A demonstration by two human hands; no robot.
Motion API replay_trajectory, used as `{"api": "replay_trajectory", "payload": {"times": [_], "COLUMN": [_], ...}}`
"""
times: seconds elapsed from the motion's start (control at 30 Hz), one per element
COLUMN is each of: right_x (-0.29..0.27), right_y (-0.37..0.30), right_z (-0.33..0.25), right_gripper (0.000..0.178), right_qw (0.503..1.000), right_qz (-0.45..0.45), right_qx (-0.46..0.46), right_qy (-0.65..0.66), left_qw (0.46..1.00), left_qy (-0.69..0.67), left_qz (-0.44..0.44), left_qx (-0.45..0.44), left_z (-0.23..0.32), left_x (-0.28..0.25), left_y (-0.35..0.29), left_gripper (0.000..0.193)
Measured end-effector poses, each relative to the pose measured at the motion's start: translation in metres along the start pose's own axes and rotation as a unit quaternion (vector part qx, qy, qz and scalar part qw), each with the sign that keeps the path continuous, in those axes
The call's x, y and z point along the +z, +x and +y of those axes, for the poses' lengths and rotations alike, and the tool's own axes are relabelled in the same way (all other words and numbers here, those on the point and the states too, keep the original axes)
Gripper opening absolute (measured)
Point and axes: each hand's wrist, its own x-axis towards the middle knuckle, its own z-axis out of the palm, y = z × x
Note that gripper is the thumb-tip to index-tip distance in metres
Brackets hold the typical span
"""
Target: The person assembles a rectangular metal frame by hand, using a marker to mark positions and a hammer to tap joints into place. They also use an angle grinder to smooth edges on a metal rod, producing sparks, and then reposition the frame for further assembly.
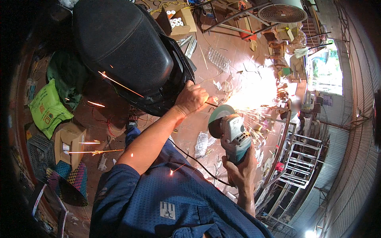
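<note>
My right hand (243, 169) is wrapped around the body of a teal and grey angle grinder (235, 137). The grinder's round disc (221, 115) faces a thin dark rod (211, 104) that sticks out of my left hand (191, 98). That hand is closed in a fist beside the edge of a black motorbike seat (123, 43); whether it rests on the seat I cannot tell. Bright sparks (254, 89) spray from the disc toward the far right, and glare hides the exact contact. A dark cord (194, 158) runs to the grinder's rear.
Around me on the tiled floor lie a green bag (48, 107), an open cardboard box (70, 142), a clear plastic bottle (201, 143) and loose scraps. A carton of white rolls (176, 22) stands at the back. White metal frames (299, 158) lean at the right.
</note>
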Motion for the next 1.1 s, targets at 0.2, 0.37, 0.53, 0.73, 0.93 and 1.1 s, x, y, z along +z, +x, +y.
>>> {"api": "replay_trajectory", "payload": {"times": [0.2, 0.37, 0.53, 0.73, 0.93, 1.1], "right_x": [0.005, -0.008, 0.005, 0.003, 0.000, -0.005], "right_y": [-0.004, -0.008, -0.006, 0.000, 0.003, 0.008], "right_z": [0.002, 0.014, 0.011, -0.001, 0.001, -0.001], "right_gripper": [0.069, 0.067, 0.068, 0.075, 0.079, 0.082], "right_qw": [0.988, 0.994, 0.989, 0.994, 1.000, 0.999], "right_qz": [0.067, 0.041, 0.058, 0.003, -0.011, -0.012], "right_qx": [0.052, 0.095, 0.071, 0.044, 0.023, 0.008], "right_qy": [0.127, 0.037, 0.113, 0.095, 0.014, -0.030], "left_qw": [1.000, 1.000, 1.000, 1.000, 1.000, 1.000], "left_qy": [0.024, 0.023, -0.006, 0.002, 0.001, -0.007], "left_qz": [0.005, 0.005, 0.012, 0.003, -0.011, -0.002], "left_qx": [0.011, 0.006, 0.008, 0.016, 0.008, 0.010], "left_z": [-0.010, -0.008, -0.012, -0.014, -0.006, -0.007], "left_x": [0.008, 0.006, 0.013, 0.012, 0.006, 0.001], "left_y": [-0.007, -0.006, -0.007, -0.008, -0.003, -0.003], "left_gripper": [0.022, 0.019, 0.030, 0.030, 0.022, 0.030]}}
